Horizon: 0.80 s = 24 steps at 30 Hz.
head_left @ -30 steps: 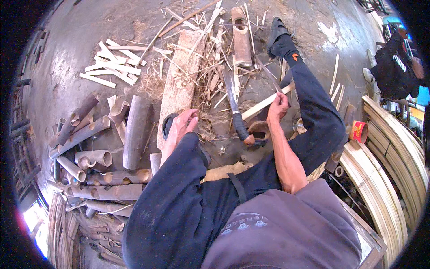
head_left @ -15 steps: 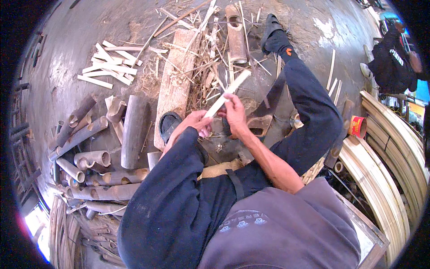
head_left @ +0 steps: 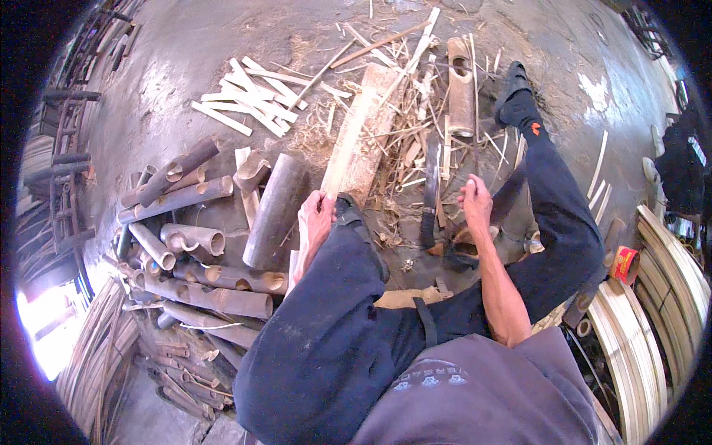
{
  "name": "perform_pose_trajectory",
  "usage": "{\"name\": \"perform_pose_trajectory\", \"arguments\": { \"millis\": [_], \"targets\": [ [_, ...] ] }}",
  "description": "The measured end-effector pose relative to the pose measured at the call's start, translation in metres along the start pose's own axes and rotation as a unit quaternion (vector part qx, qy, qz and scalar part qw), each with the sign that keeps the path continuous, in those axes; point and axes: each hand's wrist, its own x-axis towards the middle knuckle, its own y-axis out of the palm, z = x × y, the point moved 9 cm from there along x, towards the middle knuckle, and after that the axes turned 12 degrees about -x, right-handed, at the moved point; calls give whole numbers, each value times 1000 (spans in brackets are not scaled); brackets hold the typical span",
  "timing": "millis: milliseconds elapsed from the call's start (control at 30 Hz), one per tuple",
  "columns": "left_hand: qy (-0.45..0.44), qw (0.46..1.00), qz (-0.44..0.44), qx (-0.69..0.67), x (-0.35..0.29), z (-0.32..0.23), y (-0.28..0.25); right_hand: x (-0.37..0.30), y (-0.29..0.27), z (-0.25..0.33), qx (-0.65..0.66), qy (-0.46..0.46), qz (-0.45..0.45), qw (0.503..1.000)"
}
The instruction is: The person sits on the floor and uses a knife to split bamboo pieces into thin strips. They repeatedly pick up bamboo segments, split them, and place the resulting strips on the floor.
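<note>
On the left, my left hand (head_left: 317, 215) is closed on the near end of a pale bamboo strip (head_left: 350, 141), blurred by motion. The strip stretches away from me over a rough wooden board (head_left: 383, 119). My right hand (head_left: 476, 199) is raised to the right, above the floor, fingers curled in, with no object visible in it. Between my hands is a knife (head_left: 431, 174) with a dark blade and a black handle, its handle end toward me. Wood shavings and thin splinters (head_left: 414, 148) lie between the board and the knife.
Pale cut strips (head_left: 248, 96) are piled at the far left. Bamboo tubes (head_left: 208, 299), some notched, lie at left. One holed tube (head_left: 461, 104) stands beyond the shavings. Long bamboo slats (head_left: 630, 356) and a red ring-shaped container (head_left: 625, 265) are at right, with a person in dark clothes (head_left: 682, 156) behind.
My hands, together on the strip before, are now apart. The left has swung the strip over the board; the right has let go and moved right. The view has shifted left.
</note>
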Motion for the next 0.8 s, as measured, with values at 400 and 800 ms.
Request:
{"name": "perform_pose_trajectory", "arguments": {
  "millis": [400, 800],
  "targets": [
    [21, 929, 27, -368, 83, -43, -69, 43, 53, 72, -199, -105, 18, 974],
    [109, 845, 10, -524, 117, -98, -48, -71, 78, 17, -230, -200, 122, 945]
  ]
}}
